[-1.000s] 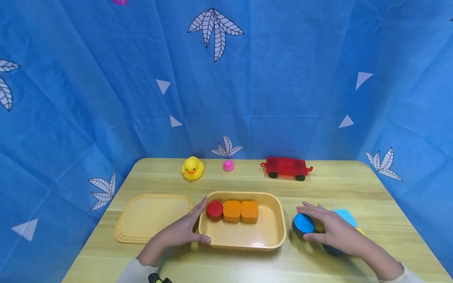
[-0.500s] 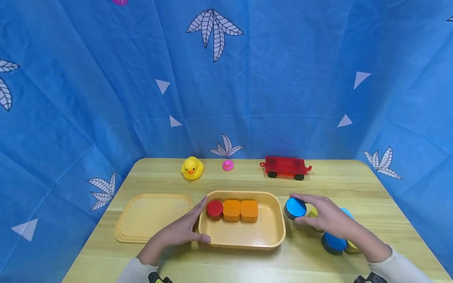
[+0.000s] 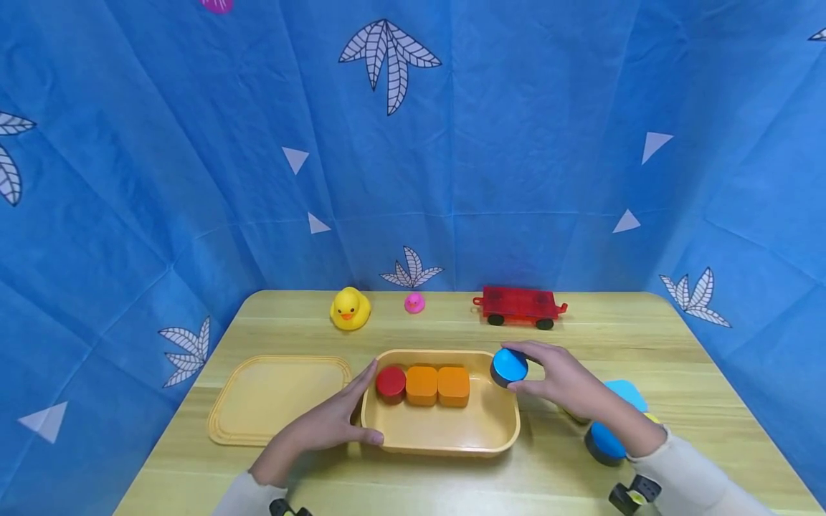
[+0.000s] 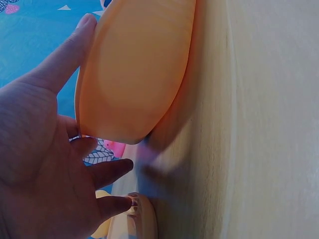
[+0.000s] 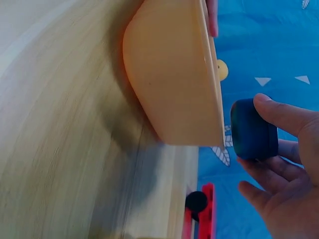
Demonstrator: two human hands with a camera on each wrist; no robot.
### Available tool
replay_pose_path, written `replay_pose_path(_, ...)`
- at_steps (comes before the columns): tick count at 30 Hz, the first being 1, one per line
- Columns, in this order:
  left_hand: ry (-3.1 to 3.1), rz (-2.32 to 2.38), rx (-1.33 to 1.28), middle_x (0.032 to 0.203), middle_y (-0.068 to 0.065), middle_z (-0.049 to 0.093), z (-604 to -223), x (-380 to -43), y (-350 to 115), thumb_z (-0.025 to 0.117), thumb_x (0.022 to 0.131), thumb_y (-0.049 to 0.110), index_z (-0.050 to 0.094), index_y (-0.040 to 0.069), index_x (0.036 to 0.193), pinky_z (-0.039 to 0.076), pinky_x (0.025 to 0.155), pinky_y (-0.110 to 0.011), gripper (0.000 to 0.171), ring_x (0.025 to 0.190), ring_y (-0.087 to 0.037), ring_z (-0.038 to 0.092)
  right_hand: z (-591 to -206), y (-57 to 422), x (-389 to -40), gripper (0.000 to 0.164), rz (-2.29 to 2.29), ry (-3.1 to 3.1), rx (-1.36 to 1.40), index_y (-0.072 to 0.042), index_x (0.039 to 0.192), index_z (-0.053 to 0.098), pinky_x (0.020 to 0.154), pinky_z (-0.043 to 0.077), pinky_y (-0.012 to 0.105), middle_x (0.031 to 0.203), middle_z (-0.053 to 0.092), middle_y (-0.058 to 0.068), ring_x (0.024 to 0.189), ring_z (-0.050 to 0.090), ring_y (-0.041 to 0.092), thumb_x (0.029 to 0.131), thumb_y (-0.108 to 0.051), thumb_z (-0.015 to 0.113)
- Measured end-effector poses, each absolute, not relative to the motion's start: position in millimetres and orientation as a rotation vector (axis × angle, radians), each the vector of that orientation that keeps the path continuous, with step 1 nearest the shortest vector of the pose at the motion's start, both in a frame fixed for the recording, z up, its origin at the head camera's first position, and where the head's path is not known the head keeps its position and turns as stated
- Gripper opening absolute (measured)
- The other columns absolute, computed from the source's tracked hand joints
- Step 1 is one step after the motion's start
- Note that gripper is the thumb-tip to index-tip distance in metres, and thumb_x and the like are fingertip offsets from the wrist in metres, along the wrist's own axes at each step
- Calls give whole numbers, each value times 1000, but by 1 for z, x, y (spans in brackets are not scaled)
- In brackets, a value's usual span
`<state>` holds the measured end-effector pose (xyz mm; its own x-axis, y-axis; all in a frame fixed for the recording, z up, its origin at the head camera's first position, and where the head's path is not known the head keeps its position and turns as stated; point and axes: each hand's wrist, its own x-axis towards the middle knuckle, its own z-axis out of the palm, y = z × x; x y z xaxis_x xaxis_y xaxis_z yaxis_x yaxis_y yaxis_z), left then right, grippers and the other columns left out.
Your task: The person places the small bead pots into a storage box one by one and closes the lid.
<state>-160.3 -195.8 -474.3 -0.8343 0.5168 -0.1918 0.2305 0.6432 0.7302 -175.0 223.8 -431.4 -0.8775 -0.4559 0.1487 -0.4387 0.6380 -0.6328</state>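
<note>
A pale orange plastic box stands on the table, with a red round block and two orange square blocks lined up inside. My left hand is spread along its left end, thumb at the front corner and fingers toward the back; the left wrist view has the thumb at the rim. Between thumb and fingers, my right hand pinches a blue round block over the box's back right corner. In the right wrist view the block is level with the rim, just beyond the wall.
The box's flat lid lies to the left. More blocks, including a dark blue round one and a light blue one, lie partly hidden by my right forearm. A yellow duck, a pink duck and a red toy wagon line the back.
My right hand has carried the blue round block leftward from the group on the right to above the box's corner. The left hand stays at the box.
</note>
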Motion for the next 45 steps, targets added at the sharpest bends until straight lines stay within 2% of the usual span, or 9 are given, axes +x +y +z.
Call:
replay_pose_path(8, 2498, 1012, 604, 174, 2, 0, -479, -162, -198, 85, 82, 49, -2, 25, 167, 19, 126, -55, 124, 159, -30, 11, -441, 210, -183, 68, -1138, 2768, -790, -4, 144, 59, 100, 53, 59, 141, 63, 15, 124, 61, 38, 86, -27, 86)
replay_pose_path(13, 2496, 1015, 594, 173, 4, 0, -480, -163, -198, 85, 82, 50, -1, 26, 167, 19, 126, -55, 124, 159, -29, 11, -449, 201, -186, 66, -1129, 2744, -809, -5, 142, 61, 96, 56, 57, 139, 64, 15, 121, 62, 36, 84, -23, 87)
replay_pose_path(19, 2488, 1022, 584, 173, 4, 0, -479, -162, -197, 85, 82, 49, -1, 27, 167, 19, 126, -55, 124, 159, -29, 11, -459, 192, -187, 65, -1043, 2770, -836, -4, 142, 60, 100, 54, 56, 136, 65, 15, 122, 62, 37, 85, -21, 86)
replay_pose_path(27, 2492, 1019, 594, 173, 3, 0, -477, -162, -196, 86, 82, 47, -1, 25, 167, 18, 126, -55, 124, 159, -29, 10, -468, 185, -185, 62, -946, 2847, -935, -9, 141, 61, 97, 56, 52, 125, 68, 8, 112, 65, 30, 84, -14, 86)
replay_pose_path(31, 2491, 1021, 592, 173, 3, 0, -476, -162, -195, 86, 82, 47, -2, 24, 167, 18, 126, -55, 124, 159, -30, 10, -469, 184, -183, 62, -954, 2838, -910, -10, 140, 62, 99, 55, 53, 129, 67, 9, 114, 65, 31, 83, -10, 86)
replay_pose_path(45, 2477, 1029, 603, 174, -3, 1, -477, -161, -196, 84, 83, 48, -1, 22, 167, 19, 125, -58, 123, 159, -33, 11, -470, 180, -181, 63, -880, 2848, -784, -7, 141, 62, 106, 49, 58, 141, 62, 16, 129, 58, 41, 85, -16, 86)
